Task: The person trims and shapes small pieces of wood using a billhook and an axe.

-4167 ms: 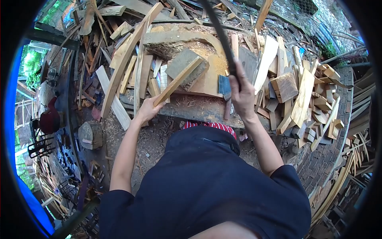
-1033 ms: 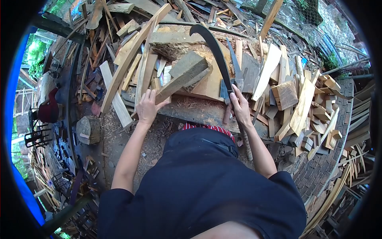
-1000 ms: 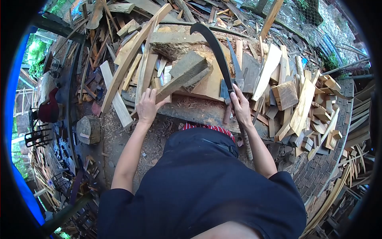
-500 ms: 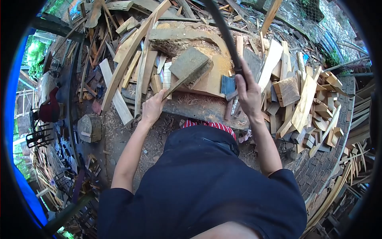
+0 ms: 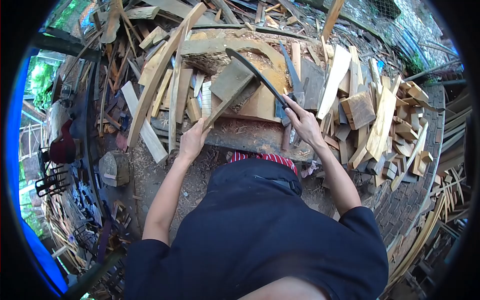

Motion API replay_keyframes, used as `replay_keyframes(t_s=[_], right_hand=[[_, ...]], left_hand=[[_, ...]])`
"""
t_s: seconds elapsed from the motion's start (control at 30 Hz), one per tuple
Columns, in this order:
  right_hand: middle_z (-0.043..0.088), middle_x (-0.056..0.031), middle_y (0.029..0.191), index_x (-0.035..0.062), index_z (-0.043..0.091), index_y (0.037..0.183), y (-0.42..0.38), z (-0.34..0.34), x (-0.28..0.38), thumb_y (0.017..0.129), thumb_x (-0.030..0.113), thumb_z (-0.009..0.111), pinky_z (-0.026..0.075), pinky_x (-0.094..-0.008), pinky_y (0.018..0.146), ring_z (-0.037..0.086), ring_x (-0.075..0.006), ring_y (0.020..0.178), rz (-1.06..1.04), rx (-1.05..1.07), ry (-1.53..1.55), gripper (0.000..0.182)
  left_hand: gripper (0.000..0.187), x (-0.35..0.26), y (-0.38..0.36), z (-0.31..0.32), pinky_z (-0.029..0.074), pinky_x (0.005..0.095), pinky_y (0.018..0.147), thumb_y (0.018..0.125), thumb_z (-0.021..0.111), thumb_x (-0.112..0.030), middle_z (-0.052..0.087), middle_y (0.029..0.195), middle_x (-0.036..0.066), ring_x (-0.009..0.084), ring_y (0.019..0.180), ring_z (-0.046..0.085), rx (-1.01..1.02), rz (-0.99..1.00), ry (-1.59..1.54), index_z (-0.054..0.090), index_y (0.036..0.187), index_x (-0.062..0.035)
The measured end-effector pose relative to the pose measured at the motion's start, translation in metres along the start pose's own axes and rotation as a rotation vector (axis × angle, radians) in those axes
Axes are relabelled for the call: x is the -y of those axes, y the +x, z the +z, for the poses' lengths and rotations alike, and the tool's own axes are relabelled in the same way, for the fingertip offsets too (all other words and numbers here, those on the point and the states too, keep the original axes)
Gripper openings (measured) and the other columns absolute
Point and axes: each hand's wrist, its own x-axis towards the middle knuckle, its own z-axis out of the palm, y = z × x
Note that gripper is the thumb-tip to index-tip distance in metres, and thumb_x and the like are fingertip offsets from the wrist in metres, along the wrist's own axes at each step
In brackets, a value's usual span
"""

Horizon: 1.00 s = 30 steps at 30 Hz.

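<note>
My left hand (image 5: pixel 191 141) is closed around the near end of a narrow wooden strip (image 5: pixel 223 107), which slants up to the right over the workbench. Right along this strip, a weathered grey wood block (image 5: pixel 231 80) lies tilted. In my right hand (image 5: pixel 303 121) is the handle of a machete with a dark, curved blade (image 5: pixel 258 75). Its blade points up and left, its tip above the grey block and its middle close to the block's right corner. Beneath them is a thick, pale timber (image 5: pixel 272 102) dusted with sawdust.
A bluish tapering blade (image 5: pixel 291 65) lies behind my right hand. Cut wood pieces (image 5: pixel 382 125) are heaped to the right, and long planks (image 5: pixel 167 80) lean at the left. A round log stump (image 5: pixel 114 167) stands on the ground left of the bench (image 5: pixel 240 135).
The machete has swung down from raised and upright to low over the grey block. My right hand has dropped slightly; my left hand keeps the strip nearly in place.
</note>
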Motion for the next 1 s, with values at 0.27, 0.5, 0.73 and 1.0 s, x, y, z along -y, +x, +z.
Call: replay_keyframes(t_s=[0.27, 0.5, 0.73, 1.0], right_hand=[[0.067, -0.0171, 0.084, 0.0187, 0.047, 0.143, 0.018, 0.036, -0.039, 0.101, 0.041, 0.047, 0.049, -0.0376, 0.078, 0.068, -0.0276, 0.081, -0.015, 0.046, 0.267, 0.048], [0.069, -0.0186, 0.090, 0.0201, 0.048, 0.144, 0.013, 0.050, -0.037, 0.099, 0.031, 0.054, 0.052, -0.0403, 0.071, 0.070, -0.0336, 0.078, -0.184, -0.226, 0.182, 0.046], [0.070, -0.0183, 0.090, 0.0227, 0.046, 0.145, 0.020, 0.048, 0.001, 0.098, 0.028, 0.057, 0.053, -0.0413, 0.064, 0.069, -0.0355, 0.072, -0.320, -0.422, 0.201, 0.049], [0.073, -0.0145, 0.090, 0.0277, 0.038, 0.151, -0.004, 0.022, 0.022, 0.099, 0.030, 0.056, 0.054, -0.0407, 0.062, 0.070, -0.0285, 0.064, -0.195, -0.314, 0.239, 0.055]], left_hand=[[0.036, 0.006, -0.001, 0.012, 0.053, 0.0501, 0.073, 0.093, 0.063, -0.020, 0.068, 0.102, 0.020, 0.0421, 0.093, 0.064, 0.063, -0.063, -0.042, 0.048, 0.125, -0.0110], [0.036, -0.005, -0.001, -0.001, 0.053, 0.0494, 0.072, 0.093, 0.062, -0.019, 0.068, 0.103, 0.018, 0.0413, 0.093, 0.064, 0.016, -0.025, -0.097, 0.048, 0.126, -0.0115], [0.034, -0.013, -0.002, 0.003, 0.053, 0.0487, 0.071, 0.093, 0.062, -0.019, 0.068, 0.105, 0.017, 0.0397, 0.092, 0.065, -0.006, -0.013, -0.043, 0.051, 0.124, -0.0117], [0.036, -0.014, 0.001, 0.008, 0.053, 0.0484, 0.075, 0.092, 0.063, -0.017, 0.067, 0.109, 0.017, 0.0395, 0.095, 0.065, 0.040, -0.058, -0.029, 0.052, 0.126, -0.0109]])
